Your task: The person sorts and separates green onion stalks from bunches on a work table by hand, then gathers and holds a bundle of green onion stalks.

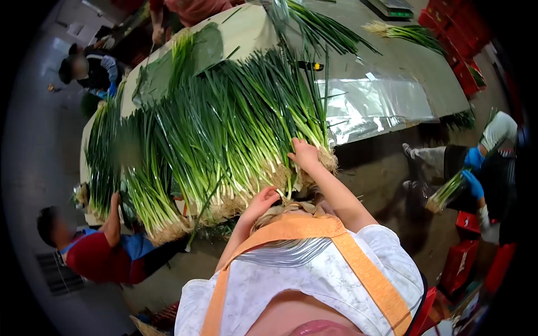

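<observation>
A big heap of green onions (pixel 224 129) lies on the table (pixel 426 78), with the roots toward me. My right hand (pixel 304 154) grips the root end of a bunch of green onions (pixel 324 158) at the heap's right edge. At the front of the heap my left hand (pixel 262 200) rests on the root ends, fingers curled; whether it holds any stalks I cannot tell. Below the hands are my white shirt and orange apron straps (pixel 358 263).
A clear plastic sheet (pixel 370 101) covers the table to the right of the heap. A smaller bunch (pixel 403 32) lies farther back. Red crates (pixel 459 39) line the right side. A person in red (pixel 95 255) works at the left, and another with blue gloves (pixel 473 182) crouches at the right.
</observation>
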{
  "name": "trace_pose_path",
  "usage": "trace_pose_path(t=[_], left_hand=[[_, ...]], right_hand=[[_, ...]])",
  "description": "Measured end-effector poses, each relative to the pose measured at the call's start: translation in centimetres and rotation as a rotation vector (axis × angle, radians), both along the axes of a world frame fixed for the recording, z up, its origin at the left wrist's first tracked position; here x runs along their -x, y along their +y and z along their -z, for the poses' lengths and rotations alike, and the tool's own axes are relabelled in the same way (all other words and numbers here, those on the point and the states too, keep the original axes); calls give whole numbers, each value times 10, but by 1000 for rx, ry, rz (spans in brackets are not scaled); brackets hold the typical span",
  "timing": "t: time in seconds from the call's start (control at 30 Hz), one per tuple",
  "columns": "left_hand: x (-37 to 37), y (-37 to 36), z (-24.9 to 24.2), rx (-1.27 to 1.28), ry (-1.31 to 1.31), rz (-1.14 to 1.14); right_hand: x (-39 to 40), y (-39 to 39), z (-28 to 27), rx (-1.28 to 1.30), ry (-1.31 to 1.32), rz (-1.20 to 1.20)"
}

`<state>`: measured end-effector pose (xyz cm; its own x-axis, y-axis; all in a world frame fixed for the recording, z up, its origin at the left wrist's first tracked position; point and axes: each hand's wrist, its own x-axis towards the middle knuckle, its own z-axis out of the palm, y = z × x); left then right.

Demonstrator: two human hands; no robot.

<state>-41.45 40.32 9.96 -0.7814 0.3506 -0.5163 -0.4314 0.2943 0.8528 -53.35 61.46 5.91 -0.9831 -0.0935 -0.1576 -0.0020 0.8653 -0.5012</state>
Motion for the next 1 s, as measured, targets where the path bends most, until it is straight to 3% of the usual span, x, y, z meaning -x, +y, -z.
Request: trace_pose_path(t=[0.1,0.13,0.23,0.33,0.37,0.47,0.6,0.67,0.83,1.0], left_hand=[[18,-7,-17,120,72,92],[26,-15,-8,97,-28,115],[40,-19,-18,34,71,53],[51,-17,-23,-125,-128,-142],[54,-15,-24,-220,-170,-216],[72,-4,-26,-318,-191,-400],[92,14,-24,-333,-108,-425],[100,20,-23,-433,-113,-406],[105,16,-16,-354,-49,-548],[112,-25,-15,-128,379,-851]], right_hand=[[-4,-10,9,39,-44,39],[-7,-13,8,61,-31,65],[-8,-12,0,175,-120,130],[-24,-20,-25,1082,-303,313],[-29,-20,-43,1209,-441,294],[-45,-31,-53,1329,-473,193],[-60,-40,-66,1420,-385,112],[-61,-35,-69,1362,-360,177],[-61,-28,-65,1319,-372,419],[-60,-18,-61,1459,-325,419]])
